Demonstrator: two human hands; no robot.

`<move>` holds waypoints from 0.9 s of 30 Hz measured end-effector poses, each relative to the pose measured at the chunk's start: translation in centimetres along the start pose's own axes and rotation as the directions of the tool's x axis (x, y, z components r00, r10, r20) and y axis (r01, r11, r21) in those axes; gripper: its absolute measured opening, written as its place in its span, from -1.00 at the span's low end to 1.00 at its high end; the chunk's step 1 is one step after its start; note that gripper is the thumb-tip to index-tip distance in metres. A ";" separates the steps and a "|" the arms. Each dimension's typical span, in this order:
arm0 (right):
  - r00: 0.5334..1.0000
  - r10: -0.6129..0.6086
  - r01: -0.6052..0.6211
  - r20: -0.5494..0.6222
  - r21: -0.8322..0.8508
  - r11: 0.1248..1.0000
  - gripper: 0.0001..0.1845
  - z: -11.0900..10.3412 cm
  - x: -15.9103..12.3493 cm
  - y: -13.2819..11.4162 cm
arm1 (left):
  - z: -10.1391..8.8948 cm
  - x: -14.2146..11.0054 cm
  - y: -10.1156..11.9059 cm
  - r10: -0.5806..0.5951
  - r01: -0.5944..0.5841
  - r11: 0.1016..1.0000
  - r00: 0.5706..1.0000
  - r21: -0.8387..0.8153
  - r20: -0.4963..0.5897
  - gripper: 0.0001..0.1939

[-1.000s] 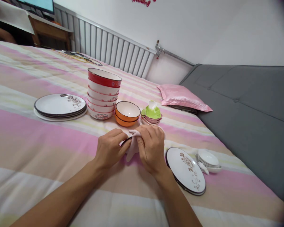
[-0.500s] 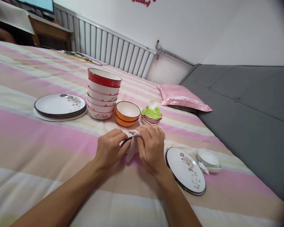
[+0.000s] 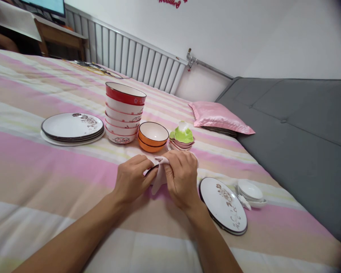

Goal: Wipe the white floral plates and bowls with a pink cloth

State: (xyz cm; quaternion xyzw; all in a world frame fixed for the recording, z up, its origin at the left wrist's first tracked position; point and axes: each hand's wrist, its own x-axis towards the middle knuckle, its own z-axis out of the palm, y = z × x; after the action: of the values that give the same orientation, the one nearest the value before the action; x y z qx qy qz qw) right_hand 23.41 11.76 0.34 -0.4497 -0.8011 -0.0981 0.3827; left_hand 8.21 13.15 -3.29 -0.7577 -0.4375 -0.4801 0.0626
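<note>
Between my hands is a dark-rimmed plate, seen nearly edge-on and mostly hidden by fingers and cloth. My left hand is closed on the plate's left edge. My right hand pinches a pale cloth folded over the plate's rim. Just beyond them stand two stacked orange bowls and a pile of small leaf-shaped dishes, green and pink. To the right of my right wrist lies a short stack of flower-patterned plates.
A tall stack of red and white bowls stands behind, left of the orange bowls. More patterned plates are piled at left. Small white dishes sit at right, near the grey headboard. A pink pillow and cables lie farther back.
</note>
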 end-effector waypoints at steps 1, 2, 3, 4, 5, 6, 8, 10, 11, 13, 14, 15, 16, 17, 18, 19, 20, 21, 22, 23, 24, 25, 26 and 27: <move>1.000 0.000 0.000 -0.001 -0.002 1.000 -0.76 0.0 0.0 0.0 | 0.0 0.0 0.0 -0.001 0.001 1.000 1.000 -0.001 0.001 -0.74; 1.000 -0.001 0.001 -0.001 -0.003 1.000 -0.76 0.0 0.0 0.0 | 0.0 0.0 0.0 -0.003 0.003 1.000 1.000 -0.002 0.003 -0.74; 1.000 -0.003 0.003 -0.001 -0.004 1.000 -0.77 0.0 0.0 0.0 | 0.0 0.0 0.0 -0.005 0.005 1.000 1.000 -0.002 0.004 -0.74; 1.000 -0.005 0.005 -0.003 -0.005 1.000 -0.77 0.0 0.0 0.0 | -0.1 0.0 0.0 -0.007 0.007 1.000 1.000 -0.002 0.006 -0.74; 1.000 -0.007 0.007 -0.005 -0.005 1.000 -0.77 0.0 0.0 0.0 | -0.1 0.0 0.0 -0.009 0.009 1.000 1.000 -0.003 0.007 -0.74; 1.000 -0.008 0.008 -0.006 -0.006 1.000 -0.77 0.0 0.0 0.0 | -0.1 0.0 0.0 -0.010 0.010 1.000 1.000 -0.003 0.007 -0.74; 1.000 -0.005 0.005 -0.008 -0.009 1.000 -0.77 -0.1 0.0 0.1 | -0.1 0.0 0.1 -0.011 0.011 1.000 1.000 -0.002 0.009 -0.74; 1.000 -0.004 0.004 -0.009 -0.013 1.000 -0.77 -0.1 0.0 0.1 | -0.1 0.0 0.1 -0.015 0.015 1.000 1.000 -0.001 0.009 -0.74; 1.000 -0.005 0.005 -0.010 -0.013 1.000 -0.76 -0.1 0.0 0.0 | -0.1 0.0 0.1 -0.017 0.017 1.000 1.000 -0.002 0.008 -0.74; 1.000 -0.007 0.007 -0.010 -0.013 1.000 -0.76 -0.1 0.0 0.0 | -0.1 0.0 0.0 -0.016 0.016 1.000 1.000 -0.004 0.003 -0.74; 1.000 -0.008 0.008 -0.009 -0.014 1.000 -0.76 -0.1 0.0 0.0 | -0.1 0.0 0.0 -0.013 0.013 1.000 1.000 -0.004 0.000 -0.74; 1.000 -0.008 0.008 -0.007 -0.014 1.000 -0.76 -0.1 0.0 0.0 | -0.1 0.0 0.0 -0.012 0.012 1.000 1.000 -0.004 -0.001 -0.74; 1.000 -0.007 0.007 -0.005 -0.014 1.000 -0.76 -0.1 0.0 0.0 | -0.1 0.0 0.0 -0.012 0.012 1.000 1.000 -0.003 -0.002 -0.74; 1.000 -0.006 0.006 -0.004 -0.014 1.000 -0.76 -0.1 0.0 0.0 | -0.1 0.0 0.0 -0.012 0.012 1.000 1.000 -0.002 -0.001 -0.75; 1.000 -0.006 0.006 -0.003 -0.012 1.000 -0.76 -0.1 0.0 0.0 | -0.1 0.0 0.0 -0.012 0.012 1.000 1.000 -0.001 -0.001 -0.75; 1.000 -0.006 0.006 -0.003 -0.010 1.000 -0.76 -0.1 0.0 0.0 | -0.1 0.0 0.0 -0.013 0.013 1.000 1.000 -0.002 0.001 -0.75; 1.000 -0.006 0.006 -0.003 -0.009 1.000 -0.76 -0.1 0.0 0.0 | -0.1 0.0 0.0 -0.013 0.013 1.000 1.000 -0.003 0.003 -0.75; 1.000 -0.005 0.005 -0.004 -0.009 1.000 -0.76 -0.1 0.0 0.1 | -0.1 0.0 0.0 -0.012 0.012 1.000 1.000 -0.005 0.004 -0.74; 1.000 -0.006 0.006 -0.005 -0.012 1.000 -0.76 -0.1 -0.1 0.1 | -0.1 0.0 0.0 -0.012 0.012 1.000 1.000 -0.007 0.006 -0.74; 1.000 -0.007 0.007 -0.005 -0.016 1.000 -0.76 0.0 -0.1 0.1 | -0.1 0.1 0.1 -0.012 0.012 1.000 1.000 -0.008 0.006 -0.75; 1.000 -0.008 0.007 -0.006 -0.021 1.000 -0.76 0.0 -0.1 0.1 | -0.1 0.1 0.1 -0.012 0.012 1.000 1.000 -0.008 0.005 -0.75; 1.000 -0.009 0.008 -0.006 -0.026 1.000 -0.76 0.0 0.0 0.1 | -0.1 0.1 0.1 -0.012 0.012 1.000 1.000 -0.006 0.003 -0.75; 1.000 -0.009 0.009 -0.006 -0.030 1.000 -0.76 0.0 0.0 0.1 | -0.1 0.1 0.1 -0.012 0.012 1.000 1.000 -0.004 0.002 -0.75; 1.000 -0.009 0.008 -0.007 -0.031 0.999 -0.76 0.0 0.0 0.0 | -0.1 0.1 0.1 -0.013 0.013 1.000 1.000 -0.002 0.000 -0.74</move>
State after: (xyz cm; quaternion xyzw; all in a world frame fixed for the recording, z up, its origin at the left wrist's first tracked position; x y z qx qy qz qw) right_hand 23.47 11.75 0.32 -0.4519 -0.8000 -0.1138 0.3780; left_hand 8.29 13.11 -3.13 -0.7551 -0.4419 -0.4808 0.0589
